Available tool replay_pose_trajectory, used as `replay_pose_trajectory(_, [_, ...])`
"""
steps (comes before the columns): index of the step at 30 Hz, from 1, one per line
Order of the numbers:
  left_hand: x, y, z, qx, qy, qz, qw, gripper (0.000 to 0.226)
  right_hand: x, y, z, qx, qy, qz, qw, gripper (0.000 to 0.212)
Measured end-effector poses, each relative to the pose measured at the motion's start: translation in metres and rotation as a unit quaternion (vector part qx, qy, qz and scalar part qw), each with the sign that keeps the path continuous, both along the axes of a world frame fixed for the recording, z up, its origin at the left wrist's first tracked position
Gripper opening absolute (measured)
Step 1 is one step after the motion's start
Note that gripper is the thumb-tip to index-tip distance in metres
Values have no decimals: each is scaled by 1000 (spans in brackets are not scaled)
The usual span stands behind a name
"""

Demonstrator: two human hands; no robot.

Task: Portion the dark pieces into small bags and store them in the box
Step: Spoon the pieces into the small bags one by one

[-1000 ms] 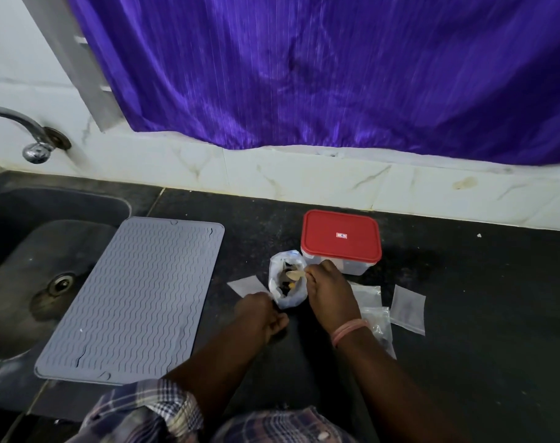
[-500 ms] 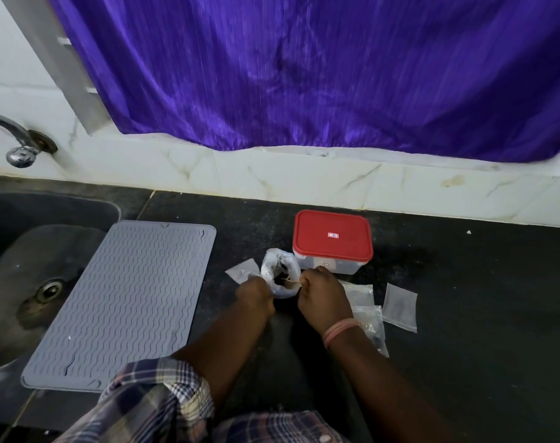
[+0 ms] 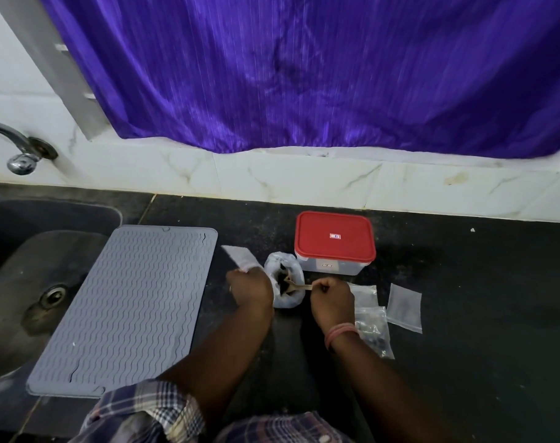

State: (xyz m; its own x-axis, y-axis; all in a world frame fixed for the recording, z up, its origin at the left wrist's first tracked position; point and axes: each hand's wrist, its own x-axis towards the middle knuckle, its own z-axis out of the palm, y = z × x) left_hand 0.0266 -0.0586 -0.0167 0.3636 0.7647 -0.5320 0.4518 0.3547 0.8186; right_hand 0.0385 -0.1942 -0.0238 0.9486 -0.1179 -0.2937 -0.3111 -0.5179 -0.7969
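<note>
A white plastic bag (image 3: pixel 286 298) stands open on the black counter, with dark pieces (image 3: pixel 283 279) inside. My right hand (image 3: pixel 331 298) is closed on the handle of a small wooden spoon (image 3: pixel 299 286) whose bowl reaches into that bag. My left hand (image 3: pixel 251 287) pinches the lower end of a small empty clear bag (image 3: pixel 240 255), just left of the white bag. Behind stands a clear plastic box with a red lid (image 3: pixel 335 238), closed. Right of my right hand lie more small clear bags (image 3: pixel 404 306), the nearest one (image 3: pixel 373 329) with dark bits in it.
A grey ribbed silicone mat (image 3: pixel 125 308) lies left of the bags, partly over the dark sink (image 3: pixel 32 276). A metal tap (image 3: pixel 19 155) juts out at the far left. White tiles and a purple curtain (image 3: pixel 304 75) back the counter.
My right hand has drawn back to the right, so the spoon now lies across the white bag's rim. My left hand has lifted the small clear bag by its end.
</note>
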Motion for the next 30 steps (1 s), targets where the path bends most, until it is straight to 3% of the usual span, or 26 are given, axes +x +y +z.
replay_pose_trajectory(3, [0, 12, 2, 33, 13, 6, 999, 31, 3, 1, 1, 19, 1, -25, 1000, 17])
replay_pose_trajectory(7, [-9, 31, -16, 74, -43, -20, 996, 19, 4, -3, 4, 36, 2, -65, 997, 20])
replay_pose_trajectory(14, [-15, 29, 5, 233, -43, -62, 970, 20, 6, -9, 2, 101, 22, -103, 989, 19])
replay_pose_trajectory(18, [-13, 29, 9, 206, -36, -79, 975, 22, 8, -10, 7, 153, 6, -101, 983, 14])
replay_pose_trajectory(23, [-10, 29, 10, 194, -1, -122, 973, 22, 11, -2, 23, 182, -31, -68, 980, 26])
replay_pose_trajectory(30, [-10, 25, 11, 183, -16, -166, 969, 19, 8, 10, 29, 110, -113, -4, 988, 25])
